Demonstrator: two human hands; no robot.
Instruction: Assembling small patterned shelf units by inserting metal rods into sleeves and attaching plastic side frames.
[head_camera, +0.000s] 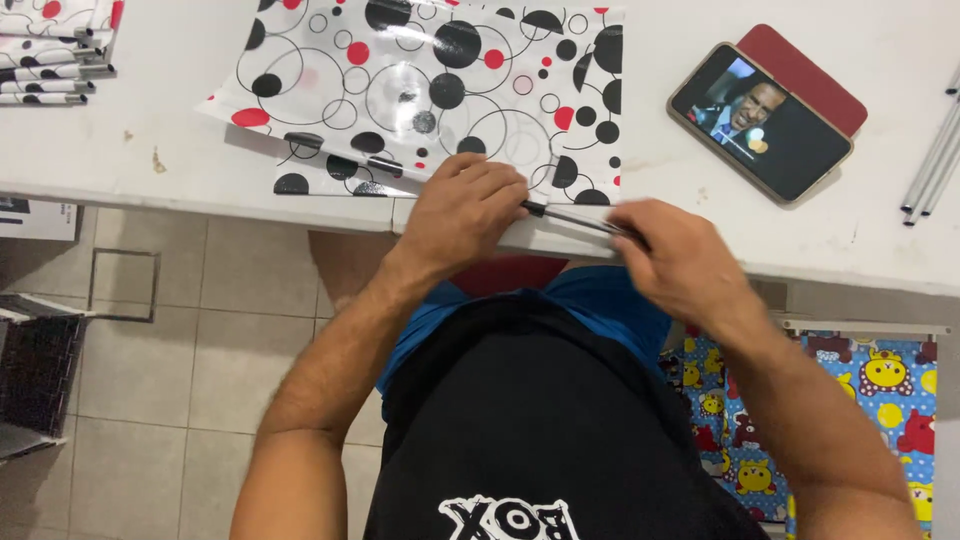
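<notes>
phone (762, 122) right; bare table (160, 130) left, paper stack (55, 50) beyond

White desk (180, 150) above a pale grey tiled floor (200, 330), dark woven basket (35, 370) at the left edge.

One head camera looks steeply down — close over the white table edge (150, 190) and floor.

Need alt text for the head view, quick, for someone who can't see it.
Both hands, left and right, pinch a thin rod at the edge of a glossy dotted sheet on a white table. A phone lies to the right.
</notes>
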